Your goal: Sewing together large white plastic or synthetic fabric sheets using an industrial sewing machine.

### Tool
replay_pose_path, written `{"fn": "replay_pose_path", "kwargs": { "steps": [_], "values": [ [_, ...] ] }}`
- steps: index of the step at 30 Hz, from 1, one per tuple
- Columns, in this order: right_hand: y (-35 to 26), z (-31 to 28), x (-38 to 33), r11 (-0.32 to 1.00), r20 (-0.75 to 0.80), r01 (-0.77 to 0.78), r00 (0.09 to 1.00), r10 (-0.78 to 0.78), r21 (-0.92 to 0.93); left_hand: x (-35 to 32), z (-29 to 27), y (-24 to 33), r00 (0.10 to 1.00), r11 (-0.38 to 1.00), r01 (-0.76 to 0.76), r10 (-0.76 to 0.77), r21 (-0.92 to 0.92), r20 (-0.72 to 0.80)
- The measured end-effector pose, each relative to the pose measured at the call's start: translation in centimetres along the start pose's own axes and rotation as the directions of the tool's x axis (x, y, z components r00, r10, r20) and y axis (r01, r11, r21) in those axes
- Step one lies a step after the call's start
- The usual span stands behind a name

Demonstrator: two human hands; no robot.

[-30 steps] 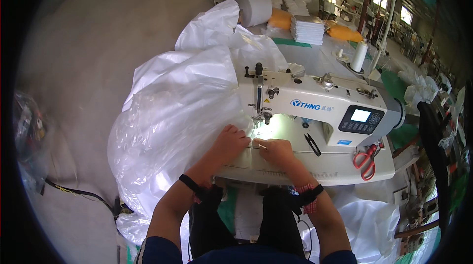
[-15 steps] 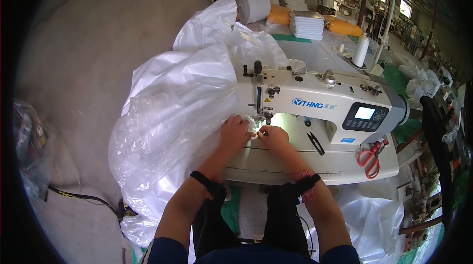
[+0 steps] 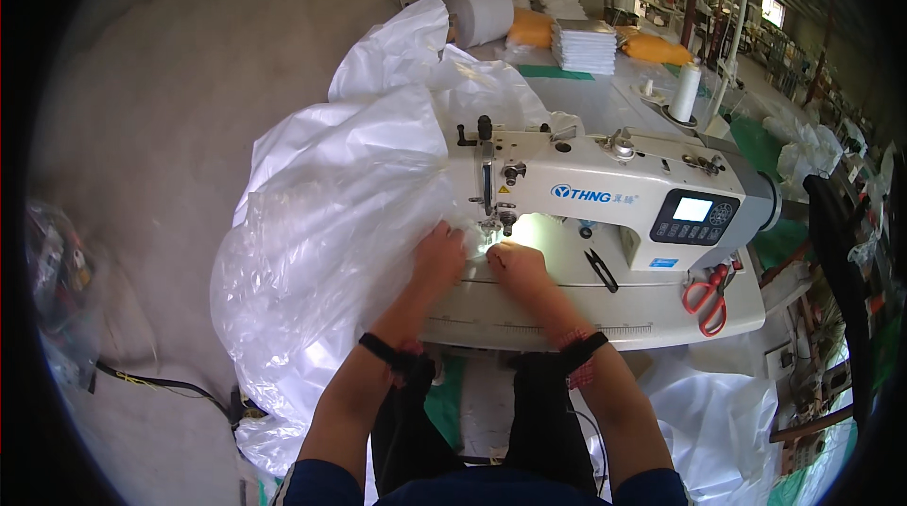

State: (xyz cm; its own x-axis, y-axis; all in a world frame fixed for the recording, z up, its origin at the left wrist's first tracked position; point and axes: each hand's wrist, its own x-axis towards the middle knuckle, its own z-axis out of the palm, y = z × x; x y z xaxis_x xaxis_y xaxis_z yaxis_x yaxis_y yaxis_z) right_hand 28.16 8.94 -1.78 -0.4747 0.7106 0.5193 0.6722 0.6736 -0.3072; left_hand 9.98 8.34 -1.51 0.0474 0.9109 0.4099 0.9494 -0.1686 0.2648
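A large heap of thin, shiny white plastic sheeting [image 3: 321, 213] spreads over the left side of the sewing machine [image 3: 595, 180] and hangs off the table. My left hand [image 3: 441, 256] grips the sheeting just left of the needle area, its fingertips partly covered by film. Close by, my right hand [image 3: 518, 265] is closed in a pinch at the sheeting's edge, in front of the lit presser foot [image 3: 489, 227]. What lies between those fingertips is small and washed out by the lamp.
Black thread snips [image 3: 601, 271] lie on the machine bed right of my right hand. Red-handled scissors [image 3: 707, 300] rest farther right. Behind the machine stand a thread cone [image 3: 685, 95], a stack of folded white sheets [image 3: 583, 45] and a large white roll [image 3: 480, 12].
My left hand has shifted slightly left with the film, and its fingers have drawn in. My right hand has moved slightly left and remains pinched. The whole view has shifted a little.
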Motion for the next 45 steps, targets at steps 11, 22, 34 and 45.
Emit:
{"fn": "replay_pose_path", "kwargs": {
  "steps": [11,22,34,45],
  "values": [
    [1.6,-0.5,1.4,0.961,0.192,-0.275,0.945,0.264,0.033,-0.8,0.4,0.7,0.980,0.948,-0.194,0.178,-0.253,-0.088],
    [1.1,-0.4,3.7,0.721,0.341,-0.675,0.721,0.603,0.154,-0.2,-1.3,3.8,0.982,0.971,0.120,-0.147,0.206,0.118],
    [0.4,-0.9,-1.1,0.948,0.025,-0.311,0.950,0.311,0.060,-2.2,-0.1,1.7,0.916,0.910,-0.399,0.388,-0.115,-0.106],
    [-1.1,-1.0,-1.8,0.962,-0.057,-0.059,0.997,0.045,-0.268,-2.3,-0.2,1.7,0.936,0.920,-0.351,0.340,-0.174,-0.091]
  ]
}}
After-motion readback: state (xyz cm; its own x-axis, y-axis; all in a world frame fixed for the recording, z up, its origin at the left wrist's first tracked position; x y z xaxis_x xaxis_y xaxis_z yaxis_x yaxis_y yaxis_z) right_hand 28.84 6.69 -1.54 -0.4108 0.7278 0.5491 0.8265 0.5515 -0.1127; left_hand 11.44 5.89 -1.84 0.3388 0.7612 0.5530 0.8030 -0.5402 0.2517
